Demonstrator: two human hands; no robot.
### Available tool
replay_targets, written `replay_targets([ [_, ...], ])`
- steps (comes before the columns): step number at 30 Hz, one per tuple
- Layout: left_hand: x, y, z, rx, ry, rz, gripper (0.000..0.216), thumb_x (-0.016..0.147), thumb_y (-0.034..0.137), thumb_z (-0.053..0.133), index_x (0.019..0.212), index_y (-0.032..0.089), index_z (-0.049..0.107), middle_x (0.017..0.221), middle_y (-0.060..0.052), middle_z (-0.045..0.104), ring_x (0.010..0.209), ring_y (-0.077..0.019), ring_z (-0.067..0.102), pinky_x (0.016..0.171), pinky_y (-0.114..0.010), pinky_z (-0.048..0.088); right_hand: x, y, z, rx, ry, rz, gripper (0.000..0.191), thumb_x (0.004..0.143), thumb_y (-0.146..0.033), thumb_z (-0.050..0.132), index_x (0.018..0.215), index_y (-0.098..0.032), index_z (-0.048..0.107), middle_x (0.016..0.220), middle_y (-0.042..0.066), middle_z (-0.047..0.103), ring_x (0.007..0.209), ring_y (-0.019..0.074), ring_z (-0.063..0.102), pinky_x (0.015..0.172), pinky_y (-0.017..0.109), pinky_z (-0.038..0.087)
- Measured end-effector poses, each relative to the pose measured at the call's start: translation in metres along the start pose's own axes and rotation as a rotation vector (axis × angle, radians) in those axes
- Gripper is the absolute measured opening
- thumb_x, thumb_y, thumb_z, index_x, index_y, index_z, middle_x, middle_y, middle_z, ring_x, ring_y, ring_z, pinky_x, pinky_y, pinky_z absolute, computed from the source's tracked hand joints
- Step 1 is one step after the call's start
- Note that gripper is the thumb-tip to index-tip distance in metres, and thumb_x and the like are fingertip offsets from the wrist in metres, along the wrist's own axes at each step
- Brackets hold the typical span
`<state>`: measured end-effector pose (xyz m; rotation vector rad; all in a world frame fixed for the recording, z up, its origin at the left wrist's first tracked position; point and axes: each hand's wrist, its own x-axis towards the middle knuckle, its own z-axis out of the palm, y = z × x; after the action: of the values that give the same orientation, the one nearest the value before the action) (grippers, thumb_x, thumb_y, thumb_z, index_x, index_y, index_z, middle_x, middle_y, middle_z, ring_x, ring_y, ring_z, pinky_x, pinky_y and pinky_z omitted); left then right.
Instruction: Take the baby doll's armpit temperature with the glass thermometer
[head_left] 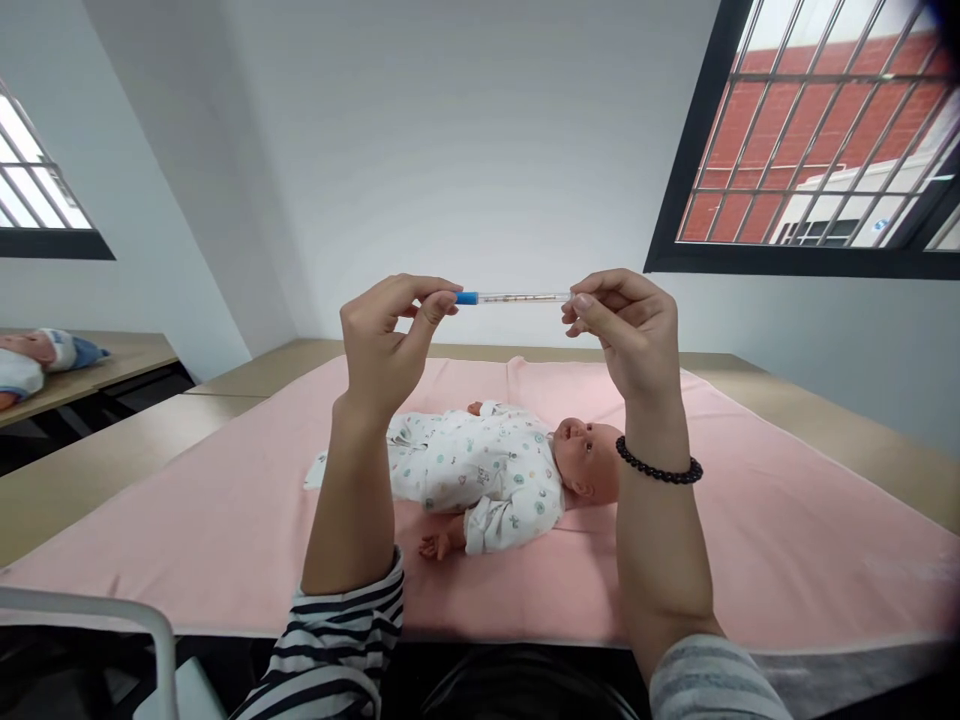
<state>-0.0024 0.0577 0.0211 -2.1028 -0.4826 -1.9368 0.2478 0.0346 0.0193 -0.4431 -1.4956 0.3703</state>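
I hold a thin glass thermometer [517, 297] level at eye height, with its blue cap on the left. My left hand [390, 335] pinches the blue end between thumb and fingers. My right hand [626, 325], with a black bead bracelet at the wrist, pinches the other end. Below my hands a baby doll [499, 470] in a white patterned sleepsuit lies on its back on a pink blanket [225, 520], head towards the right.
The pink blanket covers a wooden table [90, 465]. A second doll [34, 362] lies on another table at far left. A white rail [112, 615] sits at bottom left. Barred windows [817, 140] are in the white walls.
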Motion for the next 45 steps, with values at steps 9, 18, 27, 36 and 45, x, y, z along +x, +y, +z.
replay_targets([
  [9,0.0051,0.0027,-0.0051,0.012,-0.055,0.030,0.035,0.101,0.047,0.056,0.077,0.026,0.068,0.071,0.000,0.071,0.066,-0.0125,0.066,0.058,-0.030,0.053,0.0006,0.0009,0.0014,0.022,-0.008,0.012,0.017,0.081,-0.039,0.083,0.085,-0.026,0.074,0.071,-0.001,0.066,0.072,0.0150,0.068,0.059,0.028,0.058],
  [18,0.0028,0.0003,-0.0065,0.017,-0.065,0.018,0.029,0.101,0.047,0.056,0.087,0.027,0.071,0.078,-0.002,0.073,0.070,-0.0135,0.067,0.058,-0.031,0.053,-0.0014,-0.0024,0.0025,-0.001,-0.028,0.000,0.017,0.082,-0.040,0.082,0.087,-0.026,0.073,0.075,-0.001,0.066,0.074,0.0153,0.068,0.060,0.028,0.059],
  [27,0.0033,-0.0007,-0.0051,-0.015,-0.055,0.069,0.018,0.099,0.036,0.062,0.094,0.024,0.074,0.083,-0.002,0.074,0.074,-0.0123,0.068,0.060,-0.026,0.053,-0.0002,0.0026,0.0022,0.085,-0.041,-0.019,0.016,0.082,-0.035,0.083,0.088,-0.025,0.072,0.075,-0.002,0.067,0.071,0.0130,0.066,0.058,0.025,0.059],
  [36,0.0019,0.0049,-0.0050,-0.002,-0.089,0.066,0.022,0.100,0.040,0.061,0.093,0.023,0.074,0.082,-0.002,0.074,0.074,-0.0123,0.069,0.062,-0.025,0.055,-0.0013,-0.0006,-0.0040,0.051,-0.050,-0.030,0.017,0.083,-0.036,0.082,0.089,-0.025,0.072,0.075,-0.001,0.067,0.071,0.0131,0.066,0.060,0.026,0.058],
  [45,0.0024,0.0041,-0.0058,0.002,-0.100,0.069,0.024,0.101,0.039,0.058,0.092,0.022,0.073,0.081,-0.002,0.074,0.075,-0.0125,0.069,0.061,-0.025,0.054,-0.0025,-0.0040,-0.0040,0.103,-0.090,-0.020,0.011,0.084,-0.029,0.081,0.089,-0.024,0.073,0.074,-0.002,0.067,0.069,0.0117,0.065,0.061,0.025,0.057],
])
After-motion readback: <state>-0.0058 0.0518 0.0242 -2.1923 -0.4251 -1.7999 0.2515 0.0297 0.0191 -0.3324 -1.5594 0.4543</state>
